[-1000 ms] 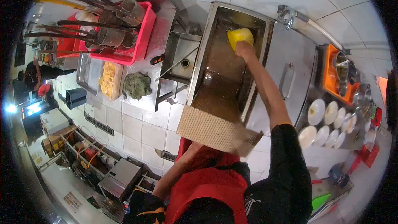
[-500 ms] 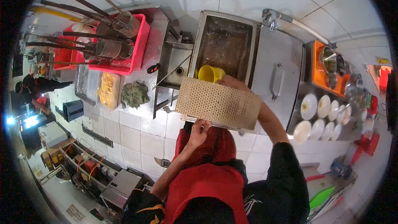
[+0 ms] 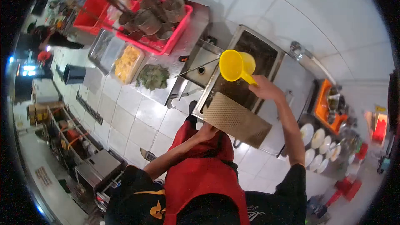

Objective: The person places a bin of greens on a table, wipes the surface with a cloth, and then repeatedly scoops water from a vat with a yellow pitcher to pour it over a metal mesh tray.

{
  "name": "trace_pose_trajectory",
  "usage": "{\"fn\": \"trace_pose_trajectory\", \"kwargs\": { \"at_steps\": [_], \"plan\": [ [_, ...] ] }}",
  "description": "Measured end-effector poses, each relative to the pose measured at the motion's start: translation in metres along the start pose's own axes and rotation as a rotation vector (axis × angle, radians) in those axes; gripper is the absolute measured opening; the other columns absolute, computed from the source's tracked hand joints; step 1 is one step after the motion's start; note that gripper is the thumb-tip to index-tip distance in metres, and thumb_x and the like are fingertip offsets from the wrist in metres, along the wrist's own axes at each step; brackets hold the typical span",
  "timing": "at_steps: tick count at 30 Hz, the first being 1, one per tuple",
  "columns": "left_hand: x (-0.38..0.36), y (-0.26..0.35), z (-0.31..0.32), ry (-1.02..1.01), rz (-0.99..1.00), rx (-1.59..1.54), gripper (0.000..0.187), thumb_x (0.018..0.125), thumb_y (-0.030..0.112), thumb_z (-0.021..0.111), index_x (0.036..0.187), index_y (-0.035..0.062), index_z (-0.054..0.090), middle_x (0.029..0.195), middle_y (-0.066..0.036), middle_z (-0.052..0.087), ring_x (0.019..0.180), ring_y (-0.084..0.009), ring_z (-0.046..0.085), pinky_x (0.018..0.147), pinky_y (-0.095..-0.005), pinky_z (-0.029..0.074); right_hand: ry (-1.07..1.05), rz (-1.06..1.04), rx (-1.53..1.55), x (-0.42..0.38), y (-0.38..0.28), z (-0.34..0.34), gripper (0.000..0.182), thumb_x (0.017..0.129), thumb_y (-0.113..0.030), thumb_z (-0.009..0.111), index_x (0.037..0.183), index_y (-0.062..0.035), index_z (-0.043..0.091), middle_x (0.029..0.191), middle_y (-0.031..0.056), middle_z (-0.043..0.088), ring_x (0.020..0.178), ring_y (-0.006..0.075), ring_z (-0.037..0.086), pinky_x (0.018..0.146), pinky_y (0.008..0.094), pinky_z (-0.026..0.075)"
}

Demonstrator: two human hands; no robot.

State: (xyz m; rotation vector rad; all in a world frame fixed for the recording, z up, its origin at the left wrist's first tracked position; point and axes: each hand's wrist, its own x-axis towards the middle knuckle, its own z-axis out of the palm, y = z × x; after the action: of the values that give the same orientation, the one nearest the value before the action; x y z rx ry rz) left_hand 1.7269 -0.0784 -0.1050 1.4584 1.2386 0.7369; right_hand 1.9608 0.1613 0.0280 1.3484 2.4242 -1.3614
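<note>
My right hand grips the handle of a yellow water dipper, raised over the metal basin. A paler yellow part shows behind the dipper's rim. A beige perforated panel lies tilted across the near side of the basin. Below its near left edge, my left hand holds the panel, with the fingers mostly hidden underneath. Dark, wet-looking metal shows inside the basin.
Left of the basin is a small drain sink with a thin rod across it. Beyond stand a pink crate of long-handled strainers, leafy greens and a yellow food tub. White bowls and an orange crate are right. Another person stands far left.
My right hand has lifted the yellow dipper out from behind the panel, above the basin. The panel has tilted and come down toward me; my left hand has moved under its edge. The view has turned.
</note>
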Motion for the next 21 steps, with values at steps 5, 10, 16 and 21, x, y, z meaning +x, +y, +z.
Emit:
{"fn": "trace_pose_trajectory", "kwargs": {
  "at_steps": [5, 10, 16, 21],
  "plan": [
    [-0.008, -0.014, 0.012, 0.036, 0.072, -0.042, 0.025, 0.085, 0.006, 0.055, 0.109, 0.0015, 0.057, 0.106, -0.019, 0.06, 0.1, -0.0329, 0.059, 0.083, -0.0387, 0.047, 0.045, 0.069, -0.214, 0.039, -0.043, 0.009, 0.027, 0.082, -0.017, 0.055, 0.093, 0.0074, 0.053, 0.086, 0.0269, 0.06, 0.082, 0.0399, 0.06, 0.072, 0.0468, 0.046],
    [-0.003, -0.035, -0.006, 0.011, -0.003, -0.067, 0.025, 0.083, 0.005, 0.056, 0.108, 0.0013, 0.058, 0.108, -0.019, 0.06, 0.101, -0.0322, 0.059, 0.081, -0.038, 0.048, -0.04, 0.109, -0.349, 0.099, -0.064, 0.037, 0.026, 0.08, -0.015, 0.053, 0.089, 0.0087, 0.054, 0.089, 0.0308, 0.059, 0.086, 0.0431, 0.059, 0.076, 0.0479, 0.048],
    [-0.05, -0.07, -0.071, 0.009, 0.112, 0.136, 0.022, 0.082, 0.008, 0.056, 0.104, 0.0023, 0.058, 0.101, -0.019, 0.061, 0.096, -0.0369, 0.058, 0.079, -0.0426, 0.048, -0.007, 0.043, -0.495, 0.152, -0.143, 0.127, 0.02, 0.081, -0.008, 0.048, 0.086, 0.0067, 0.061, 0.093, 0.0268, 0.061, 0.091, 0.0399, 0.061, 0.078, 0.0455, 0.049],
    [-0.001, -0.082, -0.054, -0.107, 0.148, 0.245, 0.021, 0.084, 0.021, 0.058, 0.098, 0.0063, 0.061, 0.092, -0.019, 0.063, 0.09, -0.0391, 0.059, 0.076, -0.0464, 0.048, 0.259, -0.138, -0.371, 0.111, -0.111, 0.071, 0.02, 0.08, -0.009, 0.046, 0.074, 0.0041, 0.06, 0.077, 0.0262, 0.06, 0.074, 0.0392, 0.061, 0.063, 0.0475, 0.049]
  ]
}}
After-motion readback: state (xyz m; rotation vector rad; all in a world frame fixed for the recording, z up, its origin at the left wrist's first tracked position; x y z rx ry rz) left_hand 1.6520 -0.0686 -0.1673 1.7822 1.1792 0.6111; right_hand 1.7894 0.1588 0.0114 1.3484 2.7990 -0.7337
